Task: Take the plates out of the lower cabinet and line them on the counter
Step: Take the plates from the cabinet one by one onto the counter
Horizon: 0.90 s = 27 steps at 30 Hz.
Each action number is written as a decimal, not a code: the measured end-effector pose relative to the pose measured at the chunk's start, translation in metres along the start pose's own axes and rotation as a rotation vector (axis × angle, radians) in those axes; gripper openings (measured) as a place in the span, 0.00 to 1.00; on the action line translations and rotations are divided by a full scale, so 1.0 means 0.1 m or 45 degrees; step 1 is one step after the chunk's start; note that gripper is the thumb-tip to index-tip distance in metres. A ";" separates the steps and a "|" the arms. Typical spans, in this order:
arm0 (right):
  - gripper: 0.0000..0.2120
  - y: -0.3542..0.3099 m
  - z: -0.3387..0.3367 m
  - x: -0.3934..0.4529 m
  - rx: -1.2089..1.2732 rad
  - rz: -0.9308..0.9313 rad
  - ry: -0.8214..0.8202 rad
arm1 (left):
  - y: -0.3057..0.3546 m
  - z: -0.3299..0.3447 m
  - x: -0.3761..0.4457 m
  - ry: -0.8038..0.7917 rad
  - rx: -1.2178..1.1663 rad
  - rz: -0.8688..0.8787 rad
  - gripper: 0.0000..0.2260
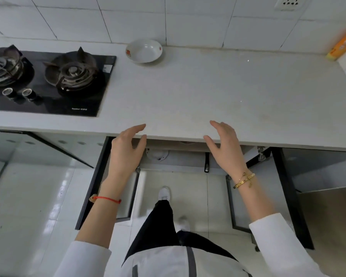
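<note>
Both empty hands, left (126,148) and right (225,145), grip wide, hover above the open cabinet (180,156); one plate (143,50) sits on the counter (208,92).

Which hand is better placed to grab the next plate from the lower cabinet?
Left, marginally. The left hand hangs right beside the white plate visible inside the open cabinet; the right hand is further away. Both are empty.
</note>
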State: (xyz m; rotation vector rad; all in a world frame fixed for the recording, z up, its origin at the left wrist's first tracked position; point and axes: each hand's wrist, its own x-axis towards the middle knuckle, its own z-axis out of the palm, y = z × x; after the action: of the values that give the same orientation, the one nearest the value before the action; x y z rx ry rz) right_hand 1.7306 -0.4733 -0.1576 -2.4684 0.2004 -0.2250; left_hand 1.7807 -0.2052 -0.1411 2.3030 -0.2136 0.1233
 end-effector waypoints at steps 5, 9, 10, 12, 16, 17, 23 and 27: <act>0.23 -0.02 0.17 -0.17 0.002 0.052 -0.011 | -0.18 0.03 -0.12 -0.090 0.057 -0.021 0.14; 0.22 -0.04 0.29 -0.18 -0.017 0.111 -0.004 | -0.32 0.05 -0.06 -0.176 0.093 0.003 0.14; 0.22 -0.04 0.32 -0.18 -0.021 0.120 -0.002 | -0.36 0.07 -0.04 -0.195 0.099 0.012 0.14; 0.21 -0.03 0.37 -0.18 -0.033 0.131 -0.007 | -0.42 0.11 0.01 -0.223 0.106 0.025 0.14; 0.21 -0.01 0.42 -0.20 -0.043 0.153 0.008 | -0.48 0.18 0.07 -0.264 0.126 0.050 0.14; 0.21 0.00 0.42 -0.21 -0.041 0.156 0.015 | -0.48 0.19 0.07 -0.265 0.118 0.056 0.14; 0.20 0.23 0.58 -0.31 -0.058 0.156 0.013 | -0.63 0.40 -0.08 -0.260 0.055 0.051 0.13; 0.19 0.57 0.88 -0.43 -0.072 0.144 0.010 | -0.88 0.76 -0.24 -0.279 0.049 0.040 0.13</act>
State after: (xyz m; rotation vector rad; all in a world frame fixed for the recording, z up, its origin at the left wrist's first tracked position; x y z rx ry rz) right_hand 1.7025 -0.4570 -0.2661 -2.5028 0.3529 -0.1833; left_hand 1.7754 -0.2004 -0.2601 2.3510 -0.3619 -0.1105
